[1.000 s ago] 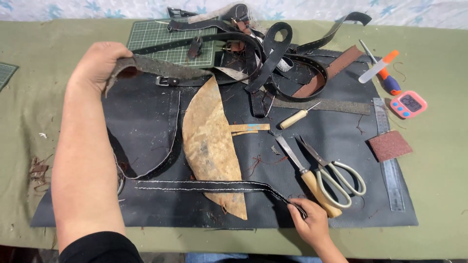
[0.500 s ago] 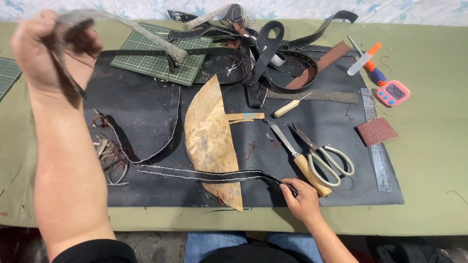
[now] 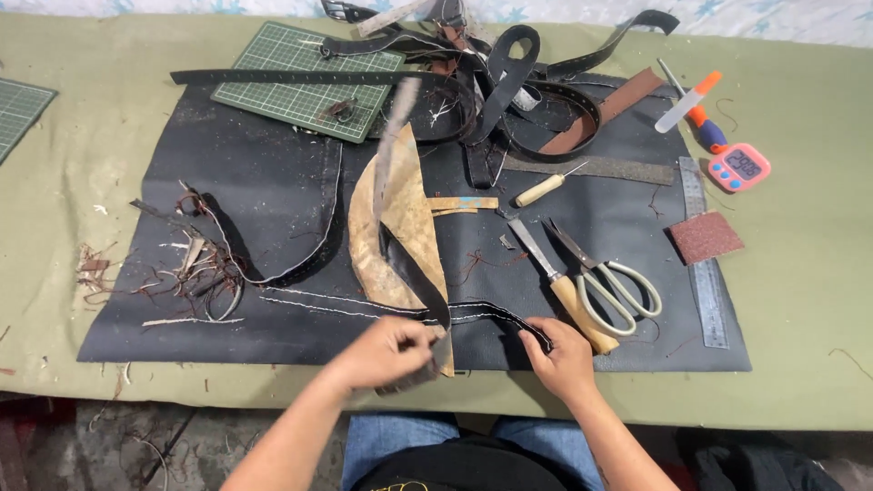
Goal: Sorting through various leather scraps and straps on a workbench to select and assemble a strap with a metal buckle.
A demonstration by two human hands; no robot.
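The left hand has its grip closed on one end of a long, narrow black leather strap with pale stitching along its edge, at the near edge of the black leather mat. The right hand pinches the same strap's other end just beside a wooden-handled chisel. Between the hands the strap loops up over a tan, crescent-shaped piece of raw leather and lies partly on the mat.

It looks light and limp — it bends wherever it is unsupported — so it is best held near the ends, as here, and kept taut. The surface seems matt, not slippery, and hardly fragile.

Few labelled things show: a small pink digital timer with a grey screen sits at the far right of the green-covered worktop, and a green gridded cutting mat lies at the far side.
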